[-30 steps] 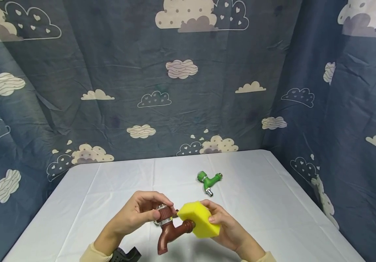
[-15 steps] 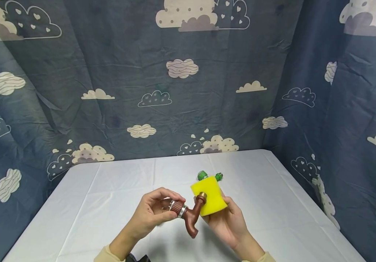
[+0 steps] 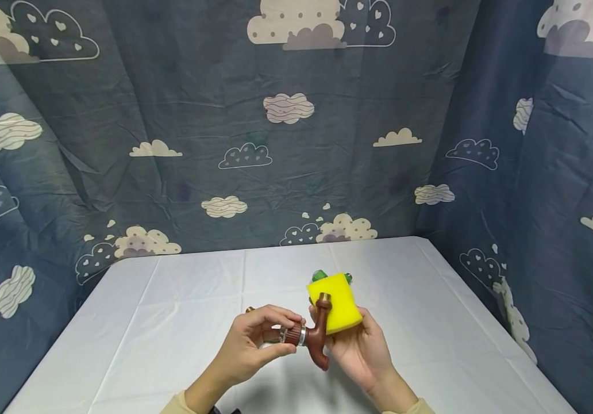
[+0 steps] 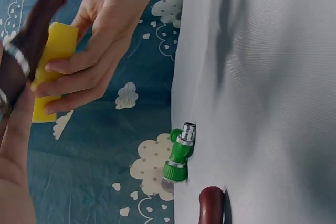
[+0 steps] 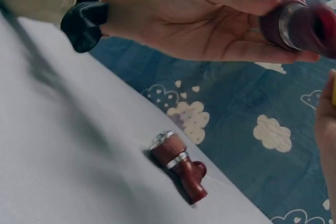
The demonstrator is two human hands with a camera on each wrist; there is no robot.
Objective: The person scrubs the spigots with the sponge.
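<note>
My left hand (image 3: 250, 351) pinches a brown tap (image 3: 318, 336) by its ribbed knob, thumb on one side and fingers on the other. The tap is held above the table, its spout turned down toward me and its brass-ended inlet pointing away. A yellow sponge (image 3: 345, 310) sits in my right hand (image 3: 366, 356), gripped from behind and below. Tap and sponge overlap in the head view; in the left wrist view, the sponge (image 4: 60, 45) appears to lie against the tap. The right hand's fingers (image 4: 79, 72) curl over the sponge's back.
On the white-covered table (image 3: 431, 333) lies a green tap (image 4: 178, 156), mostly hidden behind the sponge in the head view. A second brown tap (image 5: 181, 166) lies on the cloth, nearly covered by my left hand from above. Cloud-patterned curtains (image 3: 198, 115) enclose the table.
Both hands have shifted, the left one rightward with the tap. The tap has turned so its inlet points away, and the sponge has moved farther from me, now covering most of the green tap.
</note>
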